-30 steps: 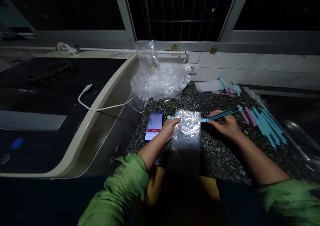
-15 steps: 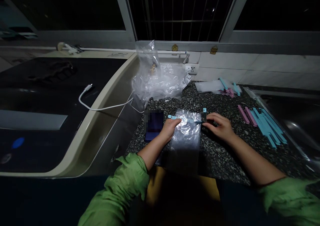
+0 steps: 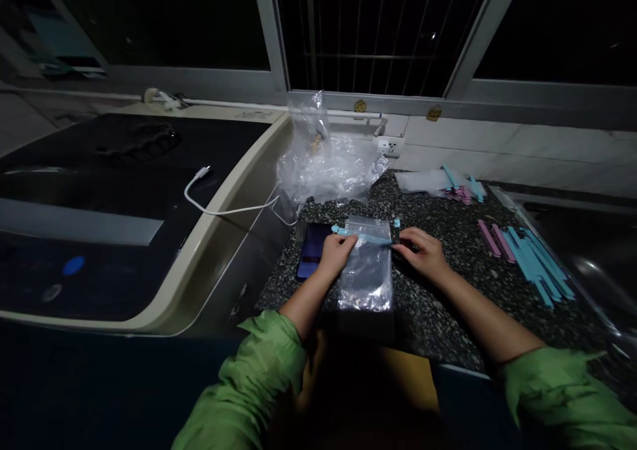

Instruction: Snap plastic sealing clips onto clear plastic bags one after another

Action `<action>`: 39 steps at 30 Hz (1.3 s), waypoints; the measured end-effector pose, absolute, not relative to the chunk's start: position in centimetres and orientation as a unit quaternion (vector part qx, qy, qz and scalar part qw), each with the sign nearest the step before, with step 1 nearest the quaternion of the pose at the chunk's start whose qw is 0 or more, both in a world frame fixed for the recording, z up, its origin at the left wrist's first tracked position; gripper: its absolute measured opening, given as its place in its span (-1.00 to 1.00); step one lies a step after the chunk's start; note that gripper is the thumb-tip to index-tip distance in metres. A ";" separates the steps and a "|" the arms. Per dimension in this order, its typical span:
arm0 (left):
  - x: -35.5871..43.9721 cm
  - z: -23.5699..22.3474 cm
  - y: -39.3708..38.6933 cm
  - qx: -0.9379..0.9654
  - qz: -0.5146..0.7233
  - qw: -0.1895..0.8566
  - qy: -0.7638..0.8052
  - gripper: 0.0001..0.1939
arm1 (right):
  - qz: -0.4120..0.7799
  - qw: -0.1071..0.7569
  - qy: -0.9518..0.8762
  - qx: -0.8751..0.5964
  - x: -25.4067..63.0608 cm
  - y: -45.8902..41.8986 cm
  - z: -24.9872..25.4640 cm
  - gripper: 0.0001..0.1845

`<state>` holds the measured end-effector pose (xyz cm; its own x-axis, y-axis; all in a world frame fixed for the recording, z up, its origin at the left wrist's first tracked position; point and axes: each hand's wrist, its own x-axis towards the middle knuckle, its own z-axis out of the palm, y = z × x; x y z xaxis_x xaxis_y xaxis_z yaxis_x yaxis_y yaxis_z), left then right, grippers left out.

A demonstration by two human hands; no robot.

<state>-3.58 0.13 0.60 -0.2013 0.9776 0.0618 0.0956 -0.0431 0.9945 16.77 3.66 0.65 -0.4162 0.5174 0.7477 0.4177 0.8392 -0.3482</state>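
Observation:
A light blue bag sealing clip (image 3: 371, 239) lies across the upper part of a clear plastic bag (image 3: 367, 274). My left hand (image 3: 337, 254) is closed on the clip's left end, thumb pressing along the bag's left edge. At the right edge, my right hand (image 3: 422, 252) pinches the clip's other end, where a short blue-tipped piece sticks up. The fingers hide part of that end. Just left of the bag, a dark phone (image 3: 311, 251) lies partly behind my left hand.
Several blue clips (image 3: 540, 267) and pink clips (image 3: 496, 241) lie on the speckled counter (image 3: 448, 204) at right. Behind are crumpled clear bags (image 3: 333, 171) and flat bags (image 3: 423, 181) with more clips. A washing machine (image 3: 239, 204) with a white cable (image 3: 226, 212) stands left.
The view has shifted slightly. My right hand has come a little closer to the left hand, and the clip now lies straighter across the bag, its right end at the bag's edge.

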 end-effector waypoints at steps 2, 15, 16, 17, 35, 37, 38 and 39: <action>-3.2 0.6 0.0 0.485 0.530 0.430 0.547 -0.58 | 0.053 0.457 -0.842 -0.282 17.2 3.5 0.8 -0.90; -2.5 -0.6 0.2 0.468 0.502 0.494 0.533 -0.57 | 0.064 0.433 -0.845 -0.307 18.2 3.2 0.6 -0.83; -2.5 -0.6 0.2 0.468 0.499 0.497 0.534 -0.57 | 0.061 0.429 -0.846 -0.311 18.2 3.2 0.6 -0.83; -2.5 -0.7 0.2 0.468 0.496 0.499 0.535 -0.58 | 0.057 0.425 -0.847 -0.314 18.2 3.2 0.6 -0.82; -2.1 -0.3 0.0 0.485 0.477 0.504 0.532 -0.66 | -0.027 0.370 -0.880 -0.295 18.3 3.0 0.1 -0.76; -2.1 -0.4 0.1 0.487 0.475 0.503 0.533 -0.65 | -0.022 0.369 -0.881 -0.297 18.3 3.1 -0.1 -0.75; -2.1 -0.4 0.2 0.488 0.474 0.504 0.532 -0.65 | -0.019 0.368 -0.881 -0.296 18.3 3.1 -0.1 -0.74; -2.1 -0.5 0.2 0.488 0.475 0.506 0.530 -0.65 | -0.016 0.366 -0.882 -0.296 18.2 3.1 -0.2 -0.74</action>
<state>-2.13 0.22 -0.49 -0.0132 0.9972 -0.0737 0.0371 0.0741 0.9966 18.23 3.13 -0.18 -0.5574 0.5105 0.6547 0.5340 0.8243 -0.1882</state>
